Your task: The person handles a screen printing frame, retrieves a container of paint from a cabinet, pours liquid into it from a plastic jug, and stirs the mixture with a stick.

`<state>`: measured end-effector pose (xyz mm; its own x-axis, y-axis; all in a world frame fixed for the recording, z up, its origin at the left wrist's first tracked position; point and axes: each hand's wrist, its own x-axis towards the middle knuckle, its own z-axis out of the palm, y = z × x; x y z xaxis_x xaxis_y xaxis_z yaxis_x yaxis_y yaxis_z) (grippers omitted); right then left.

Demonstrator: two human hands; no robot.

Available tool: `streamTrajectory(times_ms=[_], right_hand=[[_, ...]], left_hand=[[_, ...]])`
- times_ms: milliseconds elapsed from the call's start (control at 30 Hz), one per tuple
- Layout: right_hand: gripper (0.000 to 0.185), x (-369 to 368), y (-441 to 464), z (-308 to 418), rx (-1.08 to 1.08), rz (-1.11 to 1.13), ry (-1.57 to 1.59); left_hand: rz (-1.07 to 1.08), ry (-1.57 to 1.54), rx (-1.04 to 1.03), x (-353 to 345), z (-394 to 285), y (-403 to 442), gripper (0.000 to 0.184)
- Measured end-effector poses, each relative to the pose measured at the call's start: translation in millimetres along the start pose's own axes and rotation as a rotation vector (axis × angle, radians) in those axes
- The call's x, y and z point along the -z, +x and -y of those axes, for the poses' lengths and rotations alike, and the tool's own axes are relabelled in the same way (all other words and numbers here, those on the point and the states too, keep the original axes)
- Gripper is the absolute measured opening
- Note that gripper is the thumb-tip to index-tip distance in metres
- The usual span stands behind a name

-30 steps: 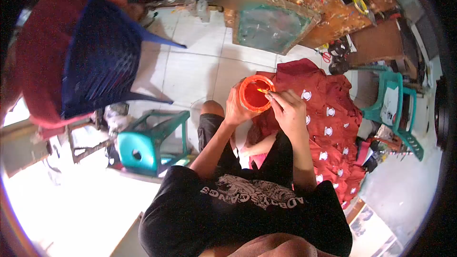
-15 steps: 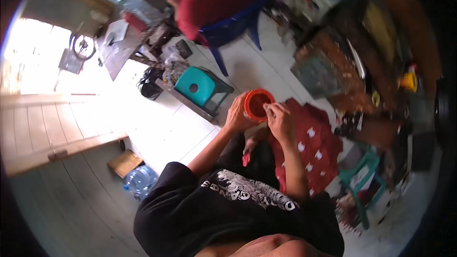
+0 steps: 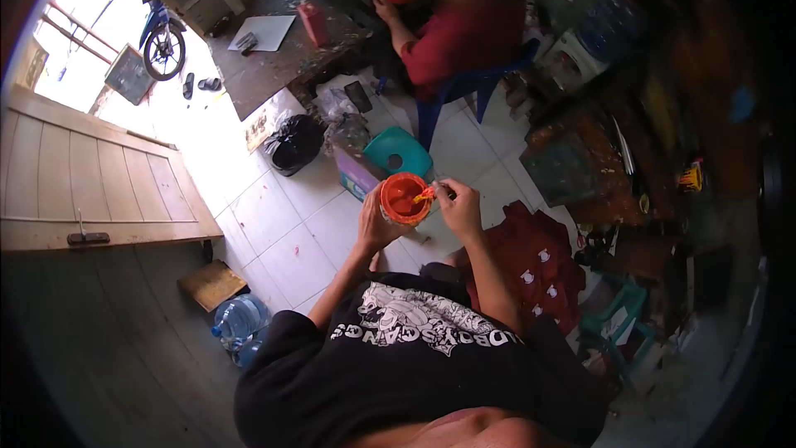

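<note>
My left hand (image 3: 372, 222) is wrapped round the side of an orange-red tub (image 3: 405, 220), held out in front of my chest. Thick red-orange paint shows inside the open top. In my right hand (image 3: 460, 209), fingers pinch a short stirrer (image 3: 425, 195) smeared orange and yellow; its lower end sits at the tub's right rim, over the paint. Its exact shape is hard to make out under the smears. Beneath and to the right, a maroon cloth with white prints (image 3: 531, 261) lies spread low by my right forearm.
Beyond the tub stands a teal stool (image 3: 396, 148), with a black plastic bag (image 3: 296, 143) to its left. A person in a maroon shirt (image 3: 473, 33) sits on a blue chair (image 3: 502, 73), holding something red. Water bottles (image 3: 240, 319) stand lower left; a green chair (image 3: 618, 319) is at right.
The view has shifted, bringing the motorbike and worktable further into sight. My right hand has drawn back from inside the tub to its right edge, and the coated stirrer now shows.
</note>
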<state>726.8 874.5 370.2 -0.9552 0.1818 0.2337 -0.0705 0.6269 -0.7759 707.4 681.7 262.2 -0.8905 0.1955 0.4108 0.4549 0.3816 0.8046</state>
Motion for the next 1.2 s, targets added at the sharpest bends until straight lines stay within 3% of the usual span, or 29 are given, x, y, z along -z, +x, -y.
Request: streamTrajectory(times_ms=[167, 533, 767, 1067, 1133, 1200], right_hand=[[0.024, -53, -12, 46, -0.193, -0.149, 0.196], [0.022, -72, -47, 59, -0.328, -0.283, 0.547], [0.021, -62, -59, 48, -0.316, -0.346, 0.543], [0.022, -55, -97, 58, -0.438, -0.413, 0.617], [0.022, -59, -74, 58, -0.329, -0.38, 0.527], [0.021, -60, -69, 80, -0.318, -0.26, 0.383]], left_hand=[[0.117, 0.059, -0.023, 92, 33, 13, 0.098], [0.278, -0.035, -0.107, 131, 29, 21, 0.094], [0.38, -0.052, -0.148, 118, 28, 28, 0.095], [0.357, -0.1, -0.144, 116, 27, -2, 0.092], [0.322, -0.085, -0.215, 114, 27, 28, 0.09], [0.301, -0.11, -0.133, 123, 25, 19, 0.092]])
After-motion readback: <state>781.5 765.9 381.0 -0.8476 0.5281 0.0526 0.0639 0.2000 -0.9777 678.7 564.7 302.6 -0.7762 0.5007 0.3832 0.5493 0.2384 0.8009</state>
